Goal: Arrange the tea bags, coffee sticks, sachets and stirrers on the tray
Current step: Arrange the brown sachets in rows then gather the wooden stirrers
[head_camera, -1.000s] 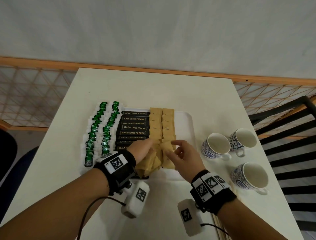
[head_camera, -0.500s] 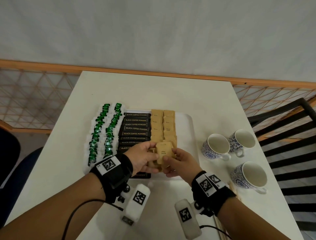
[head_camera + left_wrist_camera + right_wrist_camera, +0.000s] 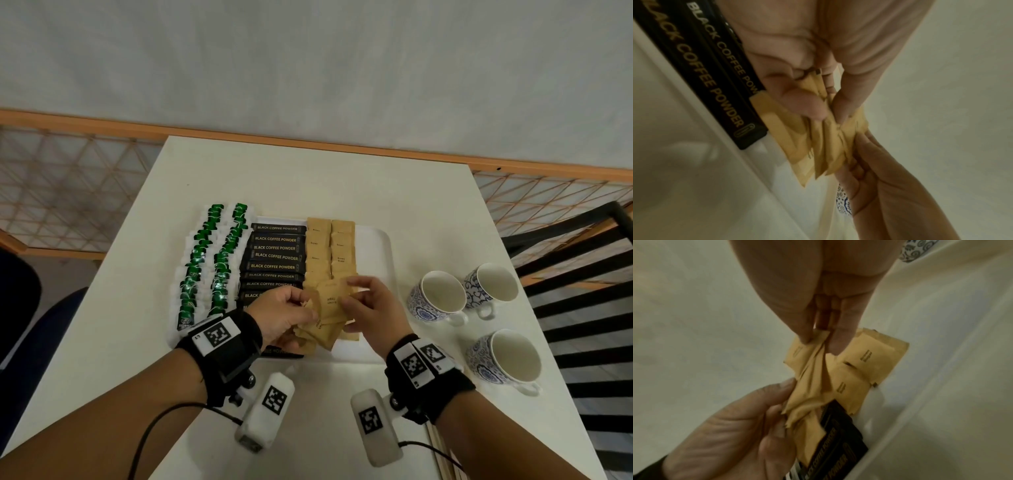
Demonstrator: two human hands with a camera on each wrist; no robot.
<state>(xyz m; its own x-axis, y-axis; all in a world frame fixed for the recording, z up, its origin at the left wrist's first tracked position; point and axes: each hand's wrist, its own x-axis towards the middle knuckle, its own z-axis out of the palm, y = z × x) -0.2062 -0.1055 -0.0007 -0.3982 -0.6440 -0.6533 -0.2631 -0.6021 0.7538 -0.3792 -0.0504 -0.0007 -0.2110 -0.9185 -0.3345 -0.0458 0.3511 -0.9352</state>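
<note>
Tea bags (image 3: 205,260), coffee sticks (image 3: 274,255) laid on tray (image 3: 378,246). Left hand (image 3: 284,315) grips sugar sachets (image 3: 325,318); right hand (image 3: 371,305) pinches one. Stirrers (image 3: 442,448), probably, untouched near right.

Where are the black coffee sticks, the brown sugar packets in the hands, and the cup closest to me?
black coffee sticks (image 3: 276,257), head view, on a middle stick's label.
brown sugar packets (image 3: 329,308), head view, on the top packet's face.
nearest cup (image 3: 513,356), head view, on its pale inside.
</note>
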